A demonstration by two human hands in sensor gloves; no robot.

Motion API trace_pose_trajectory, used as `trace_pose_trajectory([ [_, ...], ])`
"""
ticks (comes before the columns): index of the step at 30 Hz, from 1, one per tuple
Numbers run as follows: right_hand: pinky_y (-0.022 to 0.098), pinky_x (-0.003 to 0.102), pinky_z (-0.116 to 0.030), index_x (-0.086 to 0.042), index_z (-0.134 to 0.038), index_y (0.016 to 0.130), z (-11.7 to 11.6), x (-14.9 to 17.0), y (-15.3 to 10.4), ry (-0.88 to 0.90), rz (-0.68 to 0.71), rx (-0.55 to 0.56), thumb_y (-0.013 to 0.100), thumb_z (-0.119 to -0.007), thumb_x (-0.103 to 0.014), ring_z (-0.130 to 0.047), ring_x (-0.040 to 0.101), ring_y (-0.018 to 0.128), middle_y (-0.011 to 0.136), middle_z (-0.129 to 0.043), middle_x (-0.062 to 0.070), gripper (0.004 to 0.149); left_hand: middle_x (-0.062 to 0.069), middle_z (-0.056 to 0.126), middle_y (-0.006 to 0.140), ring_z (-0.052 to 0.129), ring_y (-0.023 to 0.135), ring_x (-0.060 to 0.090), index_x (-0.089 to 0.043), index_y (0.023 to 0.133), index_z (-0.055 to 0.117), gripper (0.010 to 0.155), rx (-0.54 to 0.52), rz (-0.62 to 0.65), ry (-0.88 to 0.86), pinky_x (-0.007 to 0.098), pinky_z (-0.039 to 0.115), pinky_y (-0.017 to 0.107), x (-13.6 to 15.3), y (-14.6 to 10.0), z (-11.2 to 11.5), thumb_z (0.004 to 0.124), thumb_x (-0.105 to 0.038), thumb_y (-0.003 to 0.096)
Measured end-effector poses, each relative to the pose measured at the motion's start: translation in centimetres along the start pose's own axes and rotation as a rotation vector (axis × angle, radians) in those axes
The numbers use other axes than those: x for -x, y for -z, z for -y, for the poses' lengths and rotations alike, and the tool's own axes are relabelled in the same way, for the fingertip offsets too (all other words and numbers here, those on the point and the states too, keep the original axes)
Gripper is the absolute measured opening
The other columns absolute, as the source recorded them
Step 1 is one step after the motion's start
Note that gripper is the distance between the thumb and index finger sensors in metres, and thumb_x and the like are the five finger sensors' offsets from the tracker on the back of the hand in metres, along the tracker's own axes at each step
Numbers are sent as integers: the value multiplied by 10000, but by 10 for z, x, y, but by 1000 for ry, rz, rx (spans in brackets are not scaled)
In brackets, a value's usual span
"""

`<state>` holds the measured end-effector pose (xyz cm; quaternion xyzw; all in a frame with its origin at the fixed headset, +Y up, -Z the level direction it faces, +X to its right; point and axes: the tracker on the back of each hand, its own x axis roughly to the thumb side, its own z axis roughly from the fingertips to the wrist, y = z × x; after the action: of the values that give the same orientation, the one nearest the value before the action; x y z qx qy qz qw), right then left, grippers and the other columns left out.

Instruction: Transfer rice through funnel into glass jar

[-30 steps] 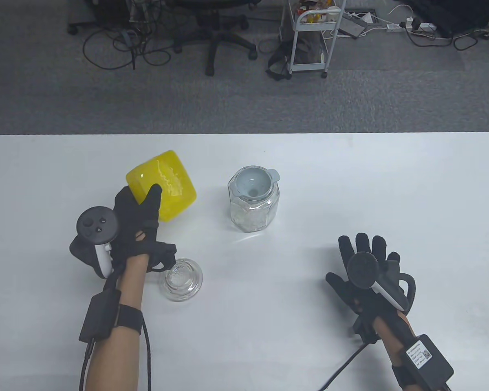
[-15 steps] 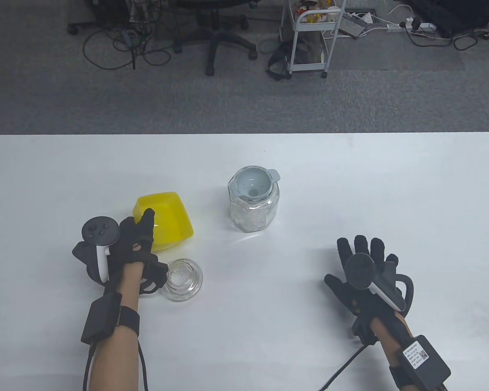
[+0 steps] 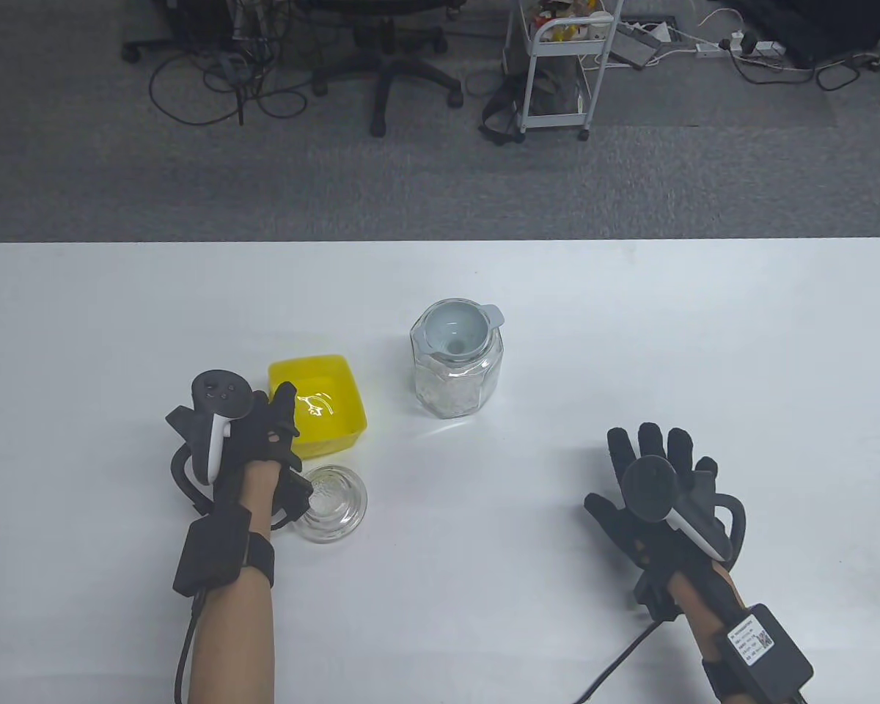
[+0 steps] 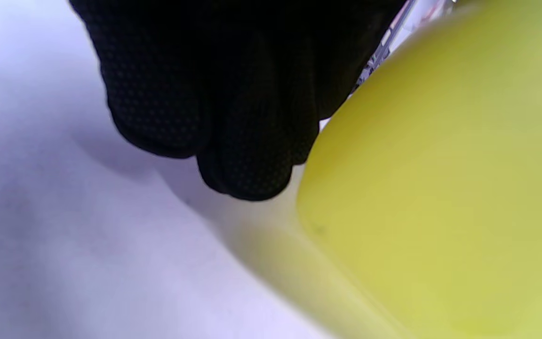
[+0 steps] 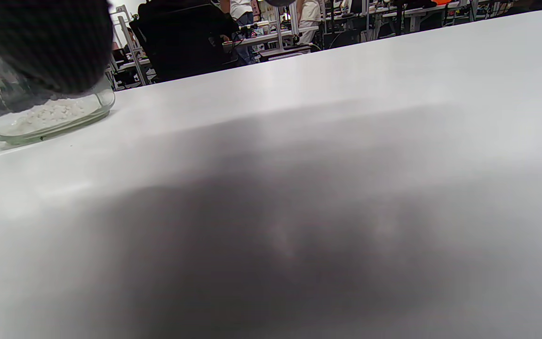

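Observation:
The glass jar (image 3: 455, 381) stands mid-table with a grey funnel (image 3: 452, 331) seated in its mouth and white rice in its lower part. The rice also shows in the right wrist view (image 5: 40, 115). The yellow bowl (image 3: 326, 407) sits upright on the table left of the jar and looks empty. My left hand (image 3: 282, 419) holds the bowl at its left rim, thumb over the edge. In the left wrist view the fingers (image 4: 233, 122) lie beside the bowl's outer wall (image 4: 440, 197). My right hand (image 3: 660, 449) rests flat and open on the table, right of the jar, holding nothing.
The jar's glass lid (image 3: 331, 504) lies on the table just in front of the bowl, beside my left wrist. The table's far edge (image 3: 440, 240) lies behind the jar. Beyond it are an office chair and a white cart on the floor.
My left hand has brought the yellow bowl down from a tilted, raised pose and turned it upright onto the table, nearer the lid. The right hand has stayed put.

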<state>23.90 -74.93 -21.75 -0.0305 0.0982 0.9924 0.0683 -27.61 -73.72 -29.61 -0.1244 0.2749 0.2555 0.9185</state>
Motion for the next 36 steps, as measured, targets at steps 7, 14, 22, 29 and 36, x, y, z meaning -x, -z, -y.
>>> trace_pose_trajectory([
  [7, 691, 729, -241, -401, -228, 1030, 0, 0, 0, 3, 3, 5, 369, -719, -701, -148, 450, 1064, 1180, -201, 84, 876, 165, 774, 1094, 928, 924, 390, -220, 1158, 603, 863, -25, 11, 36, 596, 793, 660, -18, -14, -36, 718, -781, 512],
  [14, 689, 729, -244, -408, -227, 1027, -2, -3, 1, -17, 10, 3, 369, -716, -704, -152, 450, 1064, 1180, -202, 83, 871, 74, 778, 1107, 878, 994, 350, -315, 1129, 638, 758, -271, 324, 11, 621, 723, 722, -98, -61, -72, 733, -758, 521],
  [22, 690, 729, -242, -401, -225, 1029, 0, 0, 0, 1, 8, 8, 370, -720, -700, -152, 448, 1065, 1180, -203, 84, 877, 48, 777, 1120, 879, 1004, 333, -333, 1147, 600, 783, -164, 434, 111, 608, 728, 734, -175, -81, -31, 748, -768, 514],
  [29, 690, 731, -239, -405, -232, 1028, 4, -1, -2, 9, 21, 23, 369, -721, -698, -152, 451, 1066, 1180, -204, 83, 872, 70, 828, 1079, 1016, 829, 245, -306, 1188, 492, 895, -105, 328, 198, 503, 857, 646, -192, -60, 6, 723, -822, 495],
  [36, 688, 732, -243, -399, -240, 1032, 3, -2, -2, -3, 34, 21, 370, -721, -699, -157, 449, 1068, 1181, -206, 83, 872, -50, 1036, 761, 1113, 596, 141, -298, 953, 851, 621, -110, 252, 222, 468, 914, 578, -199, -52, 16, 820, -733, 511],
])
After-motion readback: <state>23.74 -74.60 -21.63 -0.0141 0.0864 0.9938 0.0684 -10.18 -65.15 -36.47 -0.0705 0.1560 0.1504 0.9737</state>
